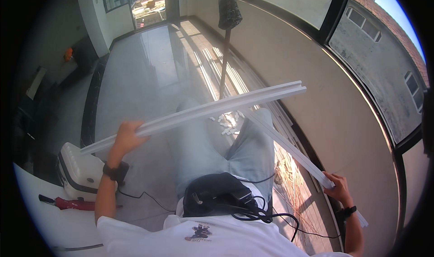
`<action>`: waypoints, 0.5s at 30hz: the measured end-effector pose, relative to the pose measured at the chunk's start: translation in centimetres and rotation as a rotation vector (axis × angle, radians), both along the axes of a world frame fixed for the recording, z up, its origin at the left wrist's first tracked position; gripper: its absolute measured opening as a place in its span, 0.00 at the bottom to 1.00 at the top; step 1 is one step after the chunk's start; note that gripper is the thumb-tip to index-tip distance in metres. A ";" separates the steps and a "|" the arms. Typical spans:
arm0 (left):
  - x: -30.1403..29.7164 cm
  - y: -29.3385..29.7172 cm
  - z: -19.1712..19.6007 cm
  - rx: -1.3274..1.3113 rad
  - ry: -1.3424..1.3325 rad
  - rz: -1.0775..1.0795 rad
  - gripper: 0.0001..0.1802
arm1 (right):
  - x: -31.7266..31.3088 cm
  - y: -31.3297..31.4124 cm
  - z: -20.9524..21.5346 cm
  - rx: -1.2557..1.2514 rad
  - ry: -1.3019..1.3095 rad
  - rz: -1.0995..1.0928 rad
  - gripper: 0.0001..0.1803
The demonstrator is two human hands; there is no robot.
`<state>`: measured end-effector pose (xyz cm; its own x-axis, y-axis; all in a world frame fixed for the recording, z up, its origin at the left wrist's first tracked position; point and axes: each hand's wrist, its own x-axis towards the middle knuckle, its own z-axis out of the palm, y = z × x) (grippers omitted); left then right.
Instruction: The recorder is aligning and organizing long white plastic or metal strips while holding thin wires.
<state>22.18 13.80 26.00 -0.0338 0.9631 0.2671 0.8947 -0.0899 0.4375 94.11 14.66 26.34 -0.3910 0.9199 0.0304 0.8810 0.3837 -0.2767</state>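
My left hand (128, 137) is closed round a long white channel strip (217, 107) near its lower left end. The strip slants up to the right across my knees, its ridged far end in the air in front of the window wall. My right hand (339, 188) grips a second, narrower white strip (289, 147). That one runs from beneath the first strip down to the right, and its near end sticks out past my right wrist. I cannot tell whether the two strips touch where they cross.
More white strips (209, 69) lie along the wall. Small white pieces (230, 125) are scattered beyond my knees, near an upright pole (224, 63). A black bag (212, 194) with cables rests on my lap. At left are a white case (77, 171) and a red folded umbrella (74, 204).
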 end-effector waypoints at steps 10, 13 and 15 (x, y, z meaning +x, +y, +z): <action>6.5 2.6 -0.4 0.164 0.184 0.011 0.18 | -16.1 10.4 -4.2 0.164 0.085 0.414 0.43; 7.6 3.0 -0.2 0.214 0.229 0.033 0.18 | -19.8 11.8 -5.4 0.152 0.050 0.527 0.45; 8.5 3.0 0.3 0.237 0.254 0.052 0.17 | -21.9 12.4 -6.2 0.213 0.004 0.609 0.46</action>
<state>30.66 16.75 26.29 0.0148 0.8720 0.4892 0.9783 -0.1137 0.1731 72.19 27.08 20.11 -0.8404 0.5073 0.1906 0.4876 0.8614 -0.1424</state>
